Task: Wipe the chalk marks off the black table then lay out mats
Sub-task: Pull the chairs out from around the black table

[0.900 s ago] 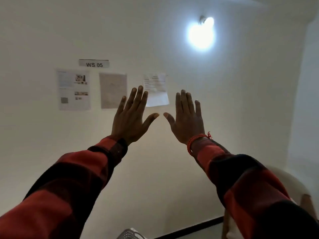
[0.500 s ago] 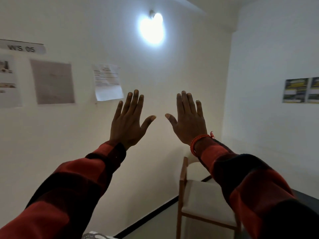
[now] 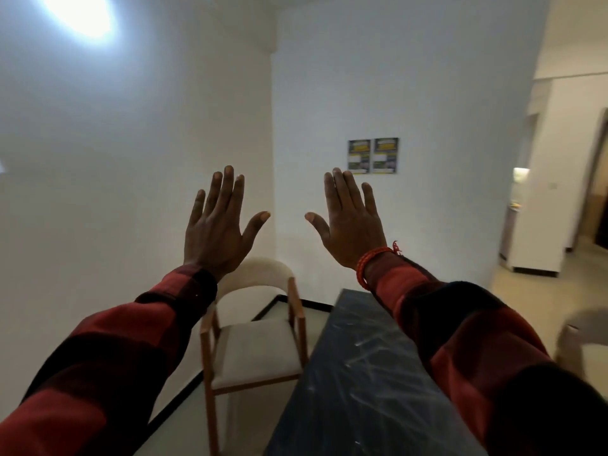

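The black table runs from the lower middle toward the far wall, with whitish chalk marks streaked over its top. My left hand is raised in the air, fingers spread, empty, well above and left of the table. Beside it my right hand is also held up with fingers apart and nothing in it; a red thread band circles its wrist. Both arms wear red and black checked sleeves, and the right sleeve hides part of the table's right side. No mats or cloth show.
A wooden chair with a pale seat stands just left of the table near the wall corner. Two dark posters hang on the far wall. A second pale chair is blurred at the right. An open doorway lies far right.
The view has swung to the right and down: the wall papers and lamp slid off to the left, and the table and chair came into view. Both hands stay raised and spread.
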